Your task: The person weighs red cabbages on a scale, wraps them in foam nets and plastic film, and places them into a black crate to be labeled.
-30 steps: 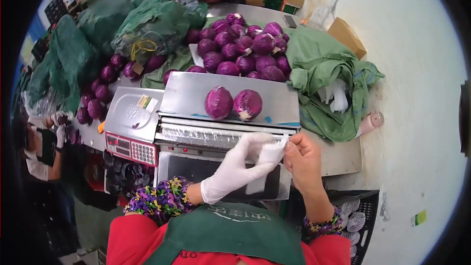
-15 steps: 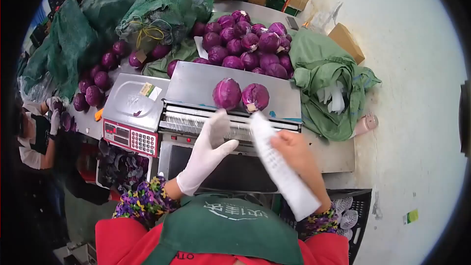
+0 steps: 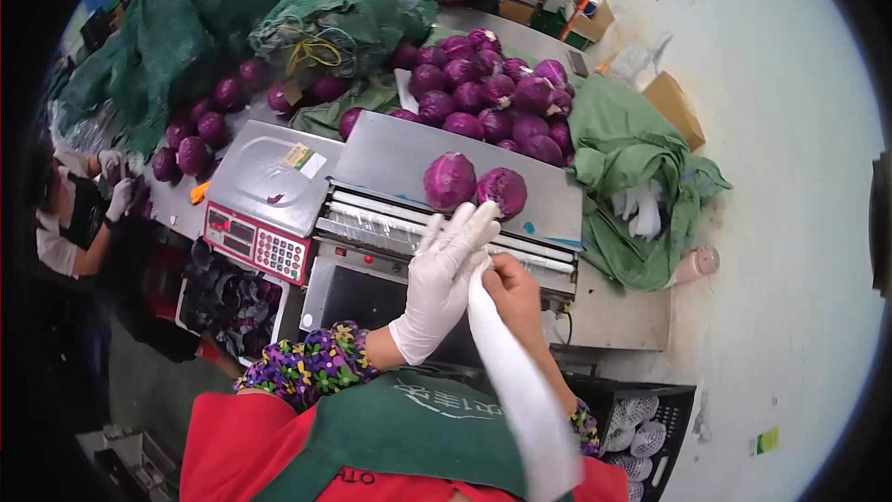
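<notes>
My left hand (image 3: 446, 279), in a white glove, has its fingers stretched out and close to my right hand. Bare and pinched, my right hand (image 3: 513, 290) grips a long white strip (image 3: 520, 381) that hangs down over the apron; its material is hard to make out. Just beyond the fingers, two red cabbages (image 3: 450, 180) (image 3: 503, 191) sit side by side on the metal plate of a wrapping machine (image 3: 376, 160). Clear film on a roller (image 3: 372, 223) crosses the machine in front of them.
Left of the machine is a scale (image 3: 269, 177), with a bin of dark leaves (image 3: 232, 302) below. Behind lie piled cabbages (image 3: 492, 84) and green net bags (image 3: 325, 23). A green sack (image 3: 632, 149) is at right, a black crate (image 3: 674, 437) below. A co-worker (image 3: 84, 214) is at left.
My hands have come together, the left moving right to meet the right. The strip now hangs lower and curves from my right hand. The whole view has shifted slightly.
</notes>
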Demonstrator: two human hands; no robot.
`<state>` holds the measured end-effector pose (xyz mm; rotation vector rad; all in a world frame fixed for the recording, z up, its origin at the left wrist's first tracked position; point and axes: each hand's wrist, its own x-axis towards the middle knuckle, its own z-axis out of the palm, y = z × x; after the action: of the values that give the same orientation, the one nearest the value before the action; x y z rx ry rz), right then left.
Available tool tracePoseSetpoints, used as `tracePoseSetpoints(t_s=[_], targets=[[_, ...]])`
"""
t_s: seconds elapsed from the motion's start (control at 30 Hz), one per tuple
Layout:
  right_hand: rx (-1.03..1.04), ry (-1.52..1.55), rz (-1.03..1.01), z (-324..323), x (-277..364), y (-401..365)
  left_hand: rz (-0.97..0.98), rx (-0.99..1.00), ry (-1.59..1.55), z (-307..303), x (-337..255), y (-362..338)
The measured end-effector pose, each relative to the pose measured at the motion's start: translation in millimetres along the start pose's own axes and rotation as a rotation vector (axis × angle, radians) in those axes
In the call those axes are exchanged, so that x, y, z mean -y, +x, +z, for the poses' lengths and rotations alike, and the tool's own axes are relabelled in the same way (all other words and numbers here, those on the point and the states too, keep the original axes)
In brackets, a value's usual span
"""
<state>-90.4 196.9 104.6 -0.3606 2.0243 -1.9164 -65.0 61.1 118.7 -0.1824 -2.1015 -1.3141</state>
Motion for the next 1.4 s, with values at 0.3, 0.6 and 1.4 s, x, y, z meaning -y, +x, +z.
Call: tracePoseSetpoints(t_s=[0.3, 0.6, 1.4], targets=[[-0.182, 0.632, 0.136, -84.6, 17.9, 11.5, -1.095, 1.068, -0.885, -28.4, 40.2, -22.8], [0.04, -0.565, 0.175, -83.7, 38.1, 86.0, -0.508, -0.108, -0.172, -26.4, 116.2, 76.4], [0.374, -0.18, 0.03, -98.9, 45.5, 86.2, -1.03, 0.326, -1.198, -50.8, 69.3, 80.1]])
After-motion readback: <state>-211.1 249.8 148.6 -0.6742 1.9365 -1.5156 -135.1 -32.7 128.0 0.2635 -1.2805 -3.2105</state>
